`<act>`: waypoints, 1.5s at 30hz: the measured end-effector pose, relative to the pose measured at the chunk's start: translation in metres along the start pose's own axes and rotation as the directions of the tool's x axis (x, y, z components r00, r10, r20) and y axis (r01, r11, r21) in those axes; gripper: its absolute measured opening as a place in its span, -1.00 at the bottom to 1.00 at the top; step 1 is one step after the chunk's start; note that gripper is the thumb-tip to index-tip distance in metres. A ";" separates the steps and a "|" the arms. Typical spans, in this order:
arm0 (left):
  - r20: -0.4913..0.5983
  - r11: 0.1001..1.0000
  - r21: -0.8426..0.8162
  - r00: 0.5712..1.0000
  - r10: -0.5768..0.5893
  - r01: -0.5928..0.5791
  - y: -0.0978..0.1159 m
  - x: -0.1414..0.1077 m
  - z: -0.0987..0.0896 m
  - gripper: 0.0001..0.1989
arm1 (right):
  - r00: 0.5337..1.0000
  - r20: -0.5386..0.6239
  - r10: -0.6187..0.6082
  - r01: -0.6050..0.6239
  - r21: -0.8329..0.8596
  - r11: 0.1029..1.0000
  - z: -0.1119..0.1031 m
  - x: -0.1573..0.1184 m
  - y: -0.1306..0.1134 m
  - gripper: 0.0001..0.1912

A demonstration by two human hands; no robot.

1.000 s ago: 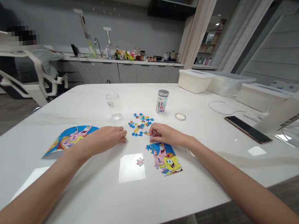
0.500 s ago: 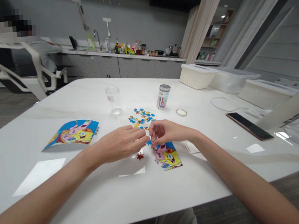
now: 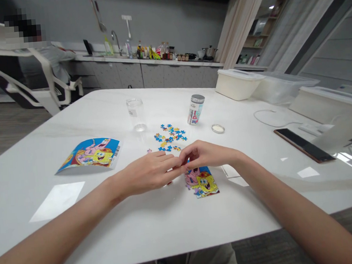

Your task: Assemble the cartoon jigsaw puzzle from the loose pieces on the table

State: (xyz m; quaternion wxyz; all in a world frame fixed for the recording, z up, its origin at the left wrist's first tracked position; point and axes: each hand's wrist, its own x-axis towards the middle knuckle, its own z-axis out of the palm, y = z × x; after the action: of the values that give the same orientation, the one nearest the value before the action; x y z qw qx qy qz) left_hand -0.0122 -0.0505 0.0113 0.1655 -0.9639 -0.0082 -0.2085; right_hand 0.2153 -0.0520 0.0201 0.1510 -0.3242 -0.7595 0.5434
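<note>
My left hand (image 3: 151, 171) reaches in from the left, its fingers closed together and meeting the fingertips of my right hand (image 3: 203, 154). Thumb and fingers of the right hand are pinched around a small puzzle piece, mostly covered by the fingers. Both sets of fingertips are at the upper left corner of a partly joined jigsaw puzzle (image 3: 207, 182) with a yellow and a pink cartoon figure. Whether the left fingers grip anything is hidden. Loose puzzle pieces (image 3: 169, 136) lie beyond the hands. A dark red piece (image 3: 169, 183) peeks out under my left hand.
A curved picture sheet (image 3: 94, 154) lies at left. Behind the pieces stand a clear jar (image 3: 136, 115) and a silver-lidded can (image 3: 196, 110), with a round lid (image 3: 218, 128) nearby. A phone (image 3: 303, 145), a cable and plastic boxes (image 3: 239, 84) are at right. A person sits far left.
My left hand has moved right so its fingertips now meet the right hand's at the puzzle's corner, covering most of the dark red piece. The camera view has shifted slightly.
</note>
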 end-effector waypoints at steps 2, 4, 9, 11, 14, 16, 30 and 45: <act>-0.013 1.000 -0.011 1.000 -0.019 0.019 0.000 -0.001 0.001 -0.68 | 0.997 -0.005 -0.074 0.073 -0.045 0.996 -0.001 0.000 0.001 -0.87; -0.026 0.999 -0.015 0.999 -0.032 0.031 -0.001 -0.002 0.001 -0.68 | 0.995 -0.005 -0.100 0.099 -0.053 0.994 -0.002 0.000 0.000 -0.85; -0.094 0.999 0.039 0.996 0.012 -0.008 -0.002 -0.002 -0.004 -0.82 | 1.000 -0.006 -0.007 0.008 0.163 0.987 0.000 -0.002 -0.001 -0.65; -0.092 0.997 0.073 0.996 0.011 -0.004 -0.002 -0.001 -0.005 -0.85 | 1.000 -0.018 0.014 -0.010 0.214 0.977 0.001 -0.003 -0.002 -0.62; -0.059 0.995 0.102 0.998 0.008 -0.002 -0.001 -0.001 -0.007 -0.81 | 0.999 -0.017 0.048 -0.043 0.213 0.976 0.002 -0.003 -0.003 -0.72; -0.048 0.994 0.104 0.999 0.018 -0.013 0.000 -0.001 -0.006 -0.78 | 0.998 -0.015 0.061 -0.056 0.215 0.975 0.003 -0.002 -0.004 -0.78; 0.170 0.920 -0.352 0.978 -0.120 0.174 0.009 0.000 -0.015 -0.72 | 0.976 0.190 0.102 -0.083 -0.103 0.991 -0.002 -0.006 -0.004 -0.84; 0.329 0.894 -0.425 0.944 0.007 0.141 0.029 0.006 -0.007 -0.72 | 0.966 0.169 0.194 -0.135 -0.311 0.941 0.008 -0.004 -0.004 -0.88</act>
State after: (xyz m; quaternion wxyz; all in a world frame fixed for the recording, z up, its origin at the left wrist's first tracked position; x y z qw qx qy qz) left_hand -0.0075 -0.0807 0.0105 -0.0691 -0.9961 -0.0211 -0.0501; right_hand 0.2122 -0.0614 0.0218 -0.0219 -0.3502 -0.8138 0.4632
